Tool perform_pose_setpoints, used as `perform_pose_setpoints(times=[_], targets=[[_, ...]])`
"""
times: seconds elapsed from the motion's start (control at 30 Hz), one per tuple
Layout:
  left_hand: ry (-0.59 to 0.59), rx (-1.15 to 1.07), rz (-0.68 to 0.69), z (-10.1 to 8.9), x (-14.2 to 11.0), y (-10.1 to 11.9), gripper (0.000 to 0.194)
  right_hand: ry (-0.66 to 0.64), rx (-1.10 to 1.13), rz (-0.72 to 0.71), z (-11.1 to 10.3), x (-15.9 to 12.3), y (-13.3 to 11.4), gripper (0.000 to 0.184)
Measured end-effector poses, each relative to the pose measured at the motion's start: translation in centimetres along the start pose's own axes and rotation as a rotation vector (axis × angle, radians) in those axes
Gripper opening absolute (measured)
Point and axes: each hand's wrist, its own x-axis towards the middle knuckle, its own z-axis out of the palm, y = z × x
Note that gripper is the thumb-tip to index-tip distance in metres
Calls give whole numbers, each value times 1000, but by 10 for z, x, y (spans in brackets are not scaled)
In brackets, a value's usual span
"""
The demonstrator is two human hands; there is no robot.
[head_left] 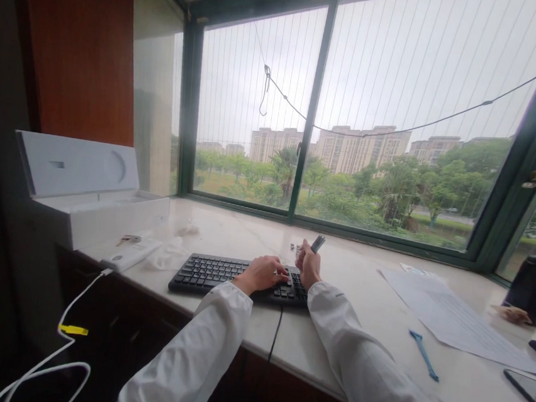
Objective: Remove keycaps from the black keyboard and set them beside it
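A black keyboard (214, 270) lies near the front edge of the white countertop. My left hand (263, 272) rests over its right part, fingers stretched out low onto the keys, the thumb close beneath them. Wrapped round a short dark grey tool (318, 244), my right hand (308, 265) is over the number keys. The tool's top end points up and away; its lower end is hidden by the hand, so its kind is unclear. Just beyond the keyboard, beside my right hand, sit several small dark pieces (292, 246), too small to name surely.
At left stand an open white box (106, 211) and a white power strip (132, 257) with a cable. Crumpled clear plastic (168, 254) lies beside them. Printed paper (447, 313), a blue tool (424, 355), a phone-like slab (531, 394) and a black container (534, 287) are at right.
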Motion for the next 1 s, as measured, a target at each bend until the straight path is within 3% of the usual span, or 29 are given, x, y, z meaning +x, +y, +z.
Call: perform_pose_setpoints(times=[0.37,0.77,0.87,1.0], targets=[[68,-90,59,15,6,-13,29,59,-31,103,2,4,13,30],[67,-100,42,15,6,-11,22,121,-52,213,0,6,15,29],[53,-99,31,14,6,-10,24,92,-60,169,4,3,16,31],[33,-97,5,14,6,-10,29,-63,-71,87,10,-3,16,37]])
